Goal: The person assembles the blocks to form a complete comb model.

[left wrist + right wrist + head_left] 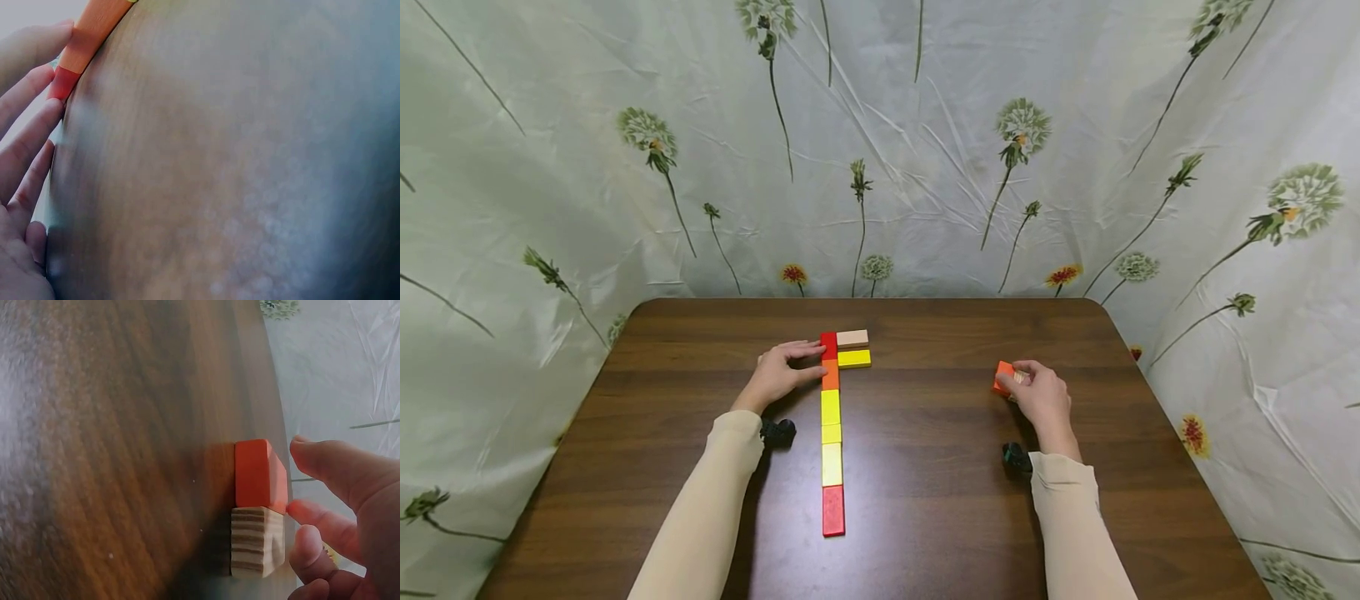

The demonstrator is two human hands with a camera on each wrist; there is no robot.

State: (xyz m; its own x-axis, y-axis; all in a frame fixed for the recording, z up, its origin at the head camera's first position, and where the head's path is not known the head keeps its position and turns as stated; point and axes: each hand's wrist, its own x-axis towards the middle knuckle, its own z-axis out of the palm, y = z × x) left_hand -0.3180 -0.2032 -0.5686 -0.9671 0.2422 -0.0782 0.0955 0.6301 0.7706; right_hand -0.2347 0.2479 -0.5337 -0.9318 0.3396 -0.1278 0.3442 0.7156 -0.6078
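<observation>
A line of coloured blocks runs toward the person, headed by a red block [829,345] and an orange block [831,375]. My left hand [781,372] lies along the left side of these two, thumb by the orange one and extended fingertips at the red one. On the right, my right hand [1040,395] is over an orange-red block [252,474] and a striped bare-wood block [249,542], which stand side by side. In the right wrist view its thumb and fingers are spread, an index fingertip right at the blocks' meeting edge.
Below the orange block, the line continues with a yellow block [831,407], a shorter yellow one [831,433], a pale yellow one [832,464] and a red one [833,510]. Beside its far end lie a beige block [852,338] and a yellow block [854,359]. A flowered curtain [925,208] hangs behind the wooden table [940,517].
</observation>
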